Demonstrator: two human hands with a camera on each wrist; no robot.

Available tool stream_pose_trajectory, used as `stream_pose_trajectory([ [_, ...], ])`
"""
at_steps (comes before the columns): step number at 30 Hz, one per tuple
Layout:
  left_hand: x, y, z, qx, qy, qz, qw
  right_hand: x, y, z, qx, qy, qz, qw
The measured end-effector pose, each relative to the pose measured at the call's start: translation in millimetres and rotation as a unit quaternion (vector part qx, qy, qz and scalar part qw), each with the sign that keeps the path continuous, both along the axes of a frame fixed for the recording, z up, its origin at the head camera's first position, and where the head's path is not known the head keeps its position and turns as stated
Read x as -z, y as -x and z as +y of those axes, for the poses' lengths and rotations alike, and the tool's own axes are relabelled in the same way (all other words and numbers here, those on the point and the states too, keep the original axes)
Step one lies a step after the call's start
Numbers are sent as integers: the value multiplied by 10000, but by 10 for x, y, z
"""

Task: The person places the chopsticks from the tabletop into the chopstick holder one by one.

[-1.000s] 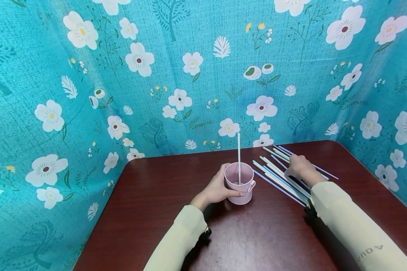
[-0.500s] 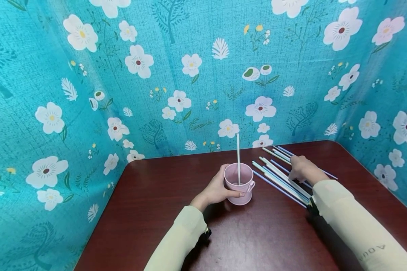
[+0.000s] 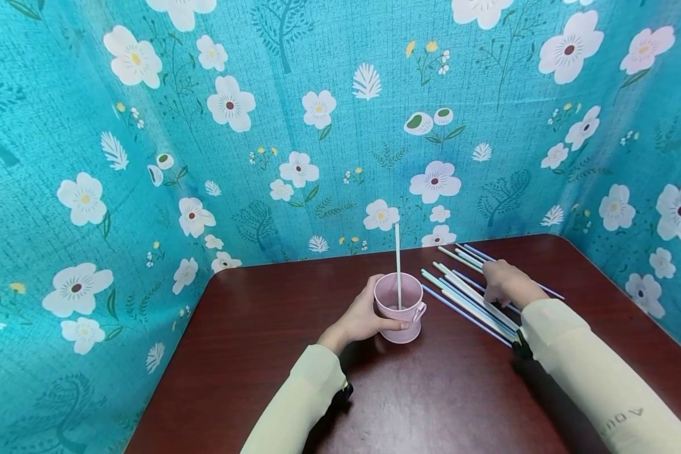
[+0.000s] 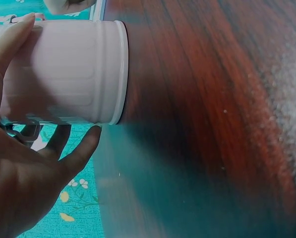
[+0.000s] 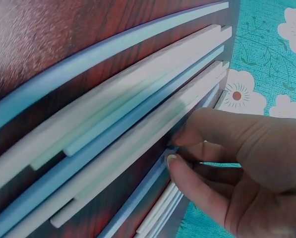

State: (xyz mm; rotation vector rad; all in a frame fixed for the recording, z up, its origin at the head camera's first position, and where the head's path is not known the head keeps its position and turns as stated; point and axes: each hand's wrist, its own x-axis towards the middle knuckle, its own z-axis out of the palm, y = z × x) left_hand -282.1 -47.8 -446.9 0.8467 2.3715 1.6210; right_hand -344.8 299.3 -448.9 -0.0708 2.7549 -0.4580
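Note:
My left hand (image 3: 363, 315) grips a small pink metal bucket (image 3: 400, 325) from its left side, thumb across the front and fingers behind. One pale green straw (image 3: 398, 252) leans upright inside it. In the left wrist view the bucket (image 4: 63, 69) stands on the tabletop. To the right, my right hand (image 3: 507, 284) reaches down among loose straws (image 3: 465, 299). The right wrist view has the thumb and index finger of my right hand (image 5: 217, 163) pinching a blue straw (image 5: 133, 196), which lies between white and green ones (image 5: 138, 134).
The straws fan out over the back right of the dark red wooden table (image 3: 261, 328), several of them beyond my right hand. A teal flowered cloth (image 3: 318, 126) hangs behind the table and along both sides.
My right hand has shifted slightly to the right over the straws, its fingers coming down among them. My left hand and the bucket stay in place.

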Motion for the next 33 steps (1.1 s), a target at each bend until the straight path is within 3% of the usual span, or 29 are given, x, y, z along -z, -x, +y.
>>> stream_pose_trajectory([
  [3, 111, 65, -4, -52, 92, 88, 9999, 7, -6, 6, -123, -106, 23, 9999],
  [6, 149, 103, -14, -86, 213, 120, 9997, 15, -1, 18, -139, -94, 24, 9999],
  [21, 173, 94, -23, -138, 326, 29, 9994, 56, -105, 123, -197, 445, 370, 9981],
  [33, 174, 98, -16, -163, 350, 88, 9992, 8, -128, 127, -462, 427, 875, 9942],
])
